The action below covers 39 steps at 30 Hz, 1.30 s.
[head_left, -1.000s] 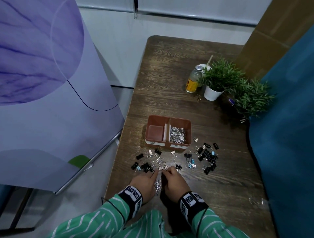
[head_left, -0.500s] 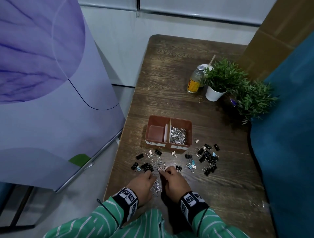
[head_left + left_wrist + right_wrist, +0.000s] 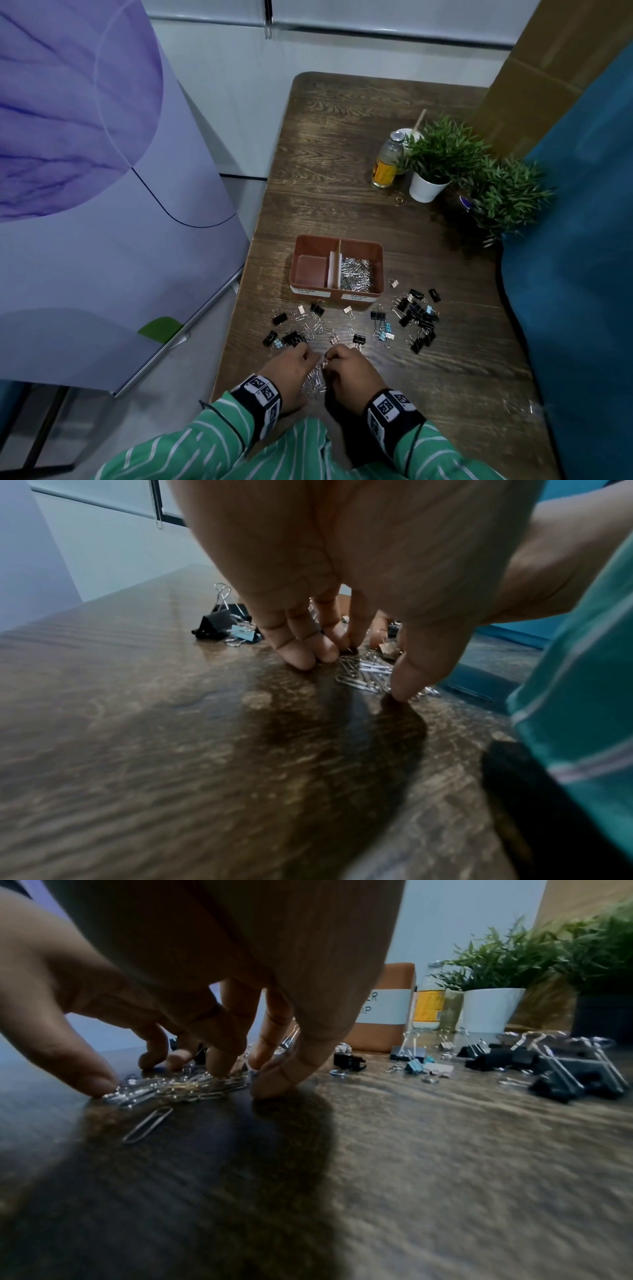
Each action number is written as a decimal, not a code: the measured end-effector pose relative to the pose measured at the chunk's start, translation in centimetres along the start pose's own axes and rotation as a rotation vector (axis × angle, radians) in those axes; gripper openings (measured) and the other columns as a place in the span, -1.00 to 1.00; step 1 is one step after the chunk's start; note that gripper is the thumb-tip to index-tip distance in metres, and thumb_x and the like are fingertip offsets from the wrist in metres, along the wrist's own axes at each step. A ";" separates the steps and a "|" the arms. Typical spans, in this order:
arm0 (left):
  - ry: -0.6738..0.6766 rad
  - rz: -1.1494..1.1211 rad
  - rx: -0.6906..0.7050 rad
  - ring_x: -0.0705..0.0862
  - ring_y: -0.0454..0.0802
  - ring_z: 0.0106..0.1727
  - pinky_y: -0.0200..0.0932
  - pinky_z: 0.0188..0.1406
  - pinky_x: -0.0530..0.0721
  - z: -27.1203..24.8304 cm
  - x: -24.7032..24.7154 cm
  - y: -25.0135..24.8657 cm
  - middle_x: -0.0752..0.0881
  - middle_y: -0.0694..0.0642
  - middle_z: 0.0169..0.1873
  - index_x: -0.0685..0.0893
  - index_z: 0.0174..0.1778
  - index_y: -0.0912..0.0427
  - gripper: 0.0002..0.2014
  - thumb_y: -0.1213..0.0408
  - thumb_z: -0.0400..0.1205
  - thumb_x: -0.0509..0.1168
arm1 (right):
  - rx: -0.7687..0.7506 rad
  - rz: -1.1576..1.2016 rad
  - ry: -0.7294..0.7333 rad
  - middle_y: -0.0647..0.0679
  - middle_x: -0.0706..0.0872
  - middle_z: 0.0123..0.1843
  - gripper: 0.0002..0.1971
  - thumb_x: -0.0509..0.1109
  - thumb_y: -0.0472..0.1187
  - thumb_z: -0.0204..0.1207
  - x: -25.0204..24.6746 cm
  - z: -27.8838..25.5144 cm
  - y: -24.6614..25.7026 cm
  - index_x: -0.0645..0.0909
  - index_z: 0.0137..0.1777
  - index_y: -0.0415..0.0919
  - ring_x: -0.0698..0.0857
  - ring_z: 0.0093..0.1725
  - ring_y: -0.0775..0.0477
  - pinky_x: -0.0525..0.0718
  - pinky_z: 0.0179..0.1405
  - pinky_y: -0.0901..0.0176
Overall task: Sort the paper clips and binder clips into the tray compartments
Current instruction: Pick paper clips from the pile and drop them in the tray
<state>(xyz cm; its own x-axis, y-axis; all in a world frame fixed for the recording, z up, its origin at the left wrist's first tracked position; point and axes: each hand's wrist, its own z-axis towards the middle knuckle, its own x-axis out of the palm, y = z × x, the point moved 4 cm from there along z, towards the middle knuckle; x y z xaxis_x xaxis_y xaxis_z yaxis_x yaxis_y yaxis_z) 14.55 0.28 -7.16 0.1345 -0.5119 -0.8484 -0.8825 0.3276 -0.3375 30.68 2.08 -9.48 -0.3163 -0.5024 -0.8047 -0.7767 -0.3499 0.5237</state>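
A heap of silver paper clips [image 3: 315, 380] lies near the table's front edge between my hands. My left hand [image 3: 291, 368] [image 3: 356, 674] has fingertips and thumb down on the table around the heap [image 3: 366, 672]. My right hand [image 3: 349, 370] [image 3: 185, 1085] curls over the heap [image 3: 171, 1088], thumb at one side, fingers at the other. One paper clip [image 3: 147, 1125] lies loose in front. The brown tray [image 3: 294, 263] [image 3: 383, 1007] holds paper clips [image 3: 356, 274] in its right compartment; the left one is bare. Binder clips [image 3: 418, 318] [image 3: 548, 1066] and more clips [image 3: 291, 337] [image 3: 219, 623] are scattered before the tray.
A white-potted plant [image 3: 428, 185], a glass bottle [image 3: 385, 164] and a dark-potted plant [image 3: 507, 195] stand at the back right. Blue cloth [image 3: 582, 274] borders the table's right side. The table's left edge [image 3: 239, 308] drops to the floor.
Both hands have drawn slightly back toward me, pulling the heap of paper clips along with them. The tray and the binder clips have not moved.
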 end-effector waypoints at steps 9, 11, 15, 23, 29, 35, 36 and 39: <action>-0.108 -0.060 0.045 0.49 -0.06 0.22 -0.07 0.22 0.66 -2.3 1.2 2.5 0.42 0.00 0.32 0.45 0.52 -0.03 -0.38 -0.08 0.51 0.29 | 0.090 -0.014 -0.017 0.14 0.49 0.26 -0.51 0.29 -0.08 0.55 -0.4 -4.7 -1.6 0.49 0.46 0.33 0.45 0.24 0.02 0.66 0.13 0.08; -0.118 -0.041 0.071 0.47 -0.02 0.34 -0.05 0.30 0.64 -2.6 1.5 2.6 0.39 0.02 0.45 0.39 0.58 -0.04 -0.32 -0.09 0.50 0.27 | 0.070 -0.043 -0.018 0.10 0.46 0.26 -0.53 0.27 -0.01 0.61 -0.4 -4.3 -0.9 0.42 0.50 0.39 0.44 0.23 0.00 0.67 0.10 0.06; -0.121 0.020 0.078 0.46 0.10 0.41 0.05 0.32 0.65 -2.7 1.5 1.6 0.36 0.06 0.57 0.31 0.64 -0.01 -0.28 -0.02 0.51 0.28 | 0.016 -0.087 -0.105 0.09 0.52 0.31 -0.64 0.26 -0.06 0.63 -1.0 -2.2 0.5 0.50 0.40 0.26 0.53 0.23 -0.03 0.71 0.04 0.02; -0.092 -0.040 0.009 0.38 0.05 0.48 0.00 0.50 0.51 -2.7 1.3 0.8 0.33 0.00 0.56 0.36 0.63 0.00 -0.39 0.13 0.64 0.35 | 0.170 0.104 -0.108 0.12 0.76 0.03 -0.87 0.37 -0.07 0.59 -2.1 1.0 0.0 0.75 0.02 0.04 0.69 0.02 0.04 0.62 0.03 0.16; -0.052 -0.173 -0.040 0.55 0.12 0.37 -0.15 0.32 0.49 -0.7 1.8 0.4 0.50 0.08 0.44 0.56 0.49 0.11 -0.57 0.37 0.66 0.27 | 0.502 0.330 -0.390 0.21 0.79 -0.17 -0.89 0.53 -0.16 0.54 -3.6 -3.1 -5.0 0.73 -0.09 0.10 0.74 -0.15 0.19 0.76 0.01 0.15; -0.087 -0.222 0.040 0.64 0.03 0.20 -0.05 0.25 0.65 0.6 1.8 1.1 0.50 -0.02 0.33 0.51 0.43 -0.08 -0.54 0.24 0.58 0.32 | 0.220 0.122 -0.257 0.15 0.71 0.18 -0.63 0.45 -0.07 0.47 -3.1 -3.8 -1.7 0.58 0.27 0.19 0.72 0.10 0.04 0.68 0.06 0.26; -0.085 -0.226 0.012 0.63 0.01 0.18 -0.05 0.23 0.66 0.4 1.9 1.4 0.48 -0.04 0.31 0.47 0.45 -0.11 -0.50 0.20 0.56 0.33 | 0.142 0.027 -0.119 0.11 0.60 0.32 -0.45 0.42 0.03 0.43 -2.6 -3.4 -0.5 0.44 0.45 0.22 0.65 0.21 -0.03 0.69 0.12 0.16; -0.028 -0.193 -0.048 0.64 0.03 0.15 -0.05 0.20 0.68 -0.4 2.1 2.1 0.42 -0.02 0.33 0.29 0.62 -0.11 -0.31 0.03 0.53 0.32 | 0.113 -0.184 0.156 -0.04 0.32 0.49 -0.01 0.51 0.20 0.26 -1.5 -2.9 1.1 0.11 0.66 0.08 0.43 0.37 -0.22 0.70 0.24 -0.19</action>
<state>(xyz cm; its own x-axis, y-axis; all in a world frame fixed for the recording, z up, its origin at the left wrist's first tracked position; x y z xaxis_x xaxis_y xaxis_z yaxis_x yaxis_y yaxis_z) 12.80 -0.43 -9.46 0.3152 -0.5388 -0.7812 -0.8595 0.1870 -0.4757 31.90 0.21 -6.90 -0.0830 -0.5573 -0.8261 -0.8722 -0.3604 0.3307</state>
